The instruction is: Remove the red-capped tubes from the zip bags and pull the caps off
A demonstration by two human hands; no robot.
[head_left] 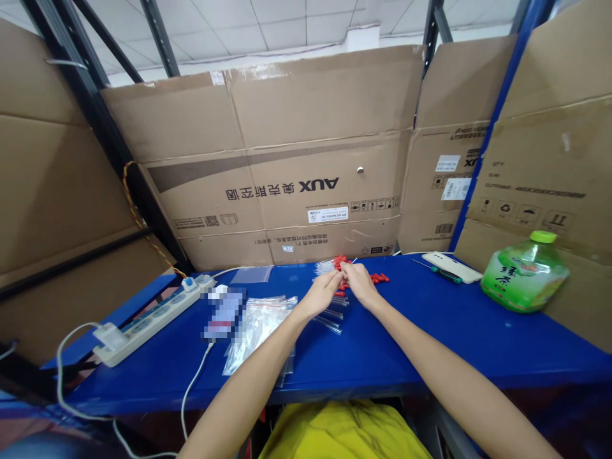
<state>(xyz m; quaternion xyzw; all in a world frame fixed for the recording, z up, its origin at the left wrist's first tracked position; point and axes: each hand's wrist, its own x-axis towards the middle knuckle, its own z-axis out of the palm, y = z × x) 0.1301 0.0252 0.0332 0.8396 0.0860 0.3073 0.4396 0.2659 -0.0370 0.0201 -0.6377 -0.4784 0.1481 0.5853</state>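
My left hand (pixel 321 293) and my right hand (pixel 361 285) meet over the blue table, fingertips pinched close together. What they hold, if anything, is too small and hidden to make out. Around them lie several thin pieces with red ends (pixel 380 278), some beyond the fingers and some to the right. Slim clear tubes or shafts (pixel 329 322) stick out below my left hand, and others (pixel 325 268) fan out behind it. To the left, next to my left forearm, is a pile of clear plastic bags (pixel 261 325).
A power strip (pixel 157 319) with white cables and a phone-like device (pixel 224 313), blurred out, lie on the left. Another clear bag (pixel 252 275) is at the back. On the right are a green-handled screwdriver (pixel 447 274), a white flat case (pixel 454 266) and a green bottle (pixel 524 274). Cardboard walls (pixel 287 127) enclose the table.
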